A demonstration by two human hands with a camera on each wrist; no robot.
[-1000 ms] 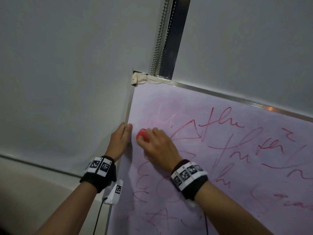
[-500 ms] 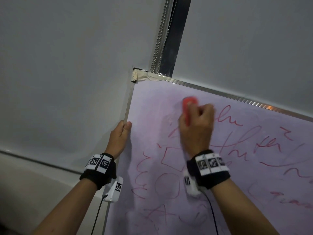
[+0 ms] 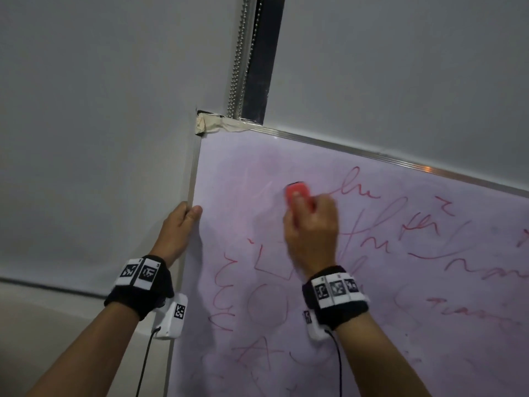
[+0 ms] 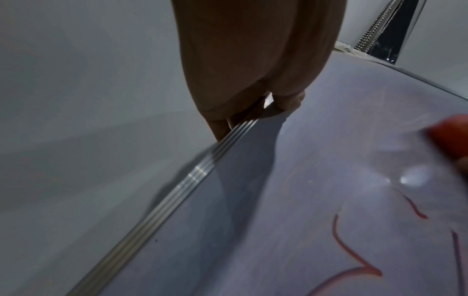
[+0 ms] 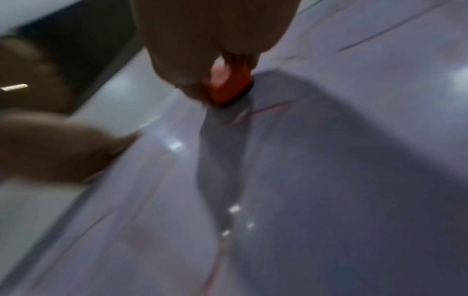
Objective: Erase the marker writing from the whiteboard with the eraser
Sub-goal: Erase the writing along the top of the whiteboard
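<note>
beaded chain [image 3: 239,53] hangs beside a dark strip [image 3: 262,55]; beige tape [image 3: 211,125] below.

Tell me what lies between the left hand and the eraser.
Only wiped whiteboard with faint pink smears, per the head view, between left hand and eraser.

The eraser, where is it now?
In the head view, the eraser is in the right hand, pressed on the whiteboard near its upper left corner.

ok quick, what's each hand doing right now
Left hand: grips the whiteboard by its left frame edge.
Right hand: holds the red eraser against the board.
</note>
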